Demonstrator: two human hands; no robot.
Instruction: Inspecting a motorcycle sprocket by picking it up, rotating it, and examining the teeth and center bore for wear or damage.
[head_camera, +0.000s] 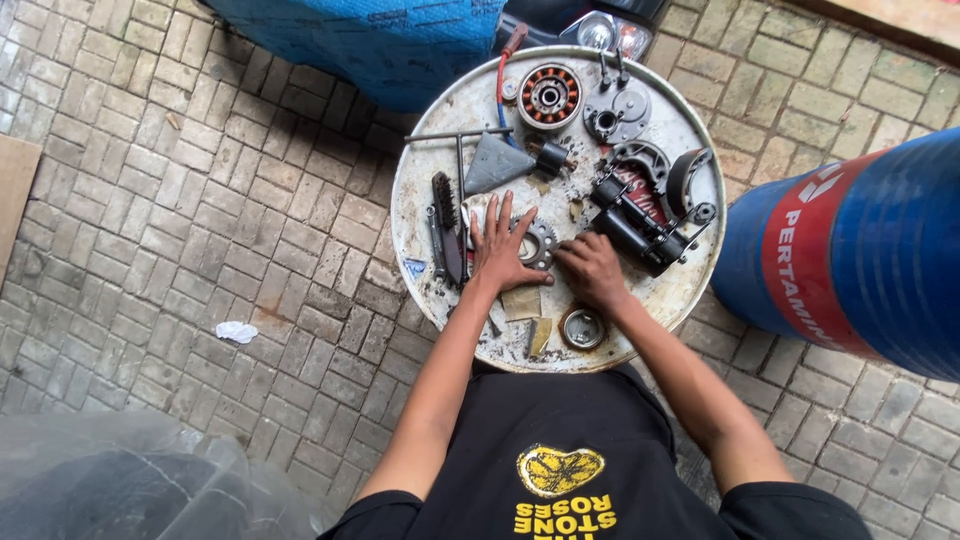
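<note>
Hands on drum top (440, 150) | left hand (502, 252) lay open, flat beside sprocket (540, 240) | right hand (592, 268) curled, grip could not be told

Sprocket (540, 240) on drum top (420, 190)

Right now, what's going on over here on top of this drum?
A person is bent over a round white drum top strewn with small engine parts. The left hand lies flat, fingers spread, beside a toothed sprocket and a wire brush. The right hand rests near a dark motor-like part. A copper-wound stator sits at the far edge, and a blue drum stands to the right.
</note>
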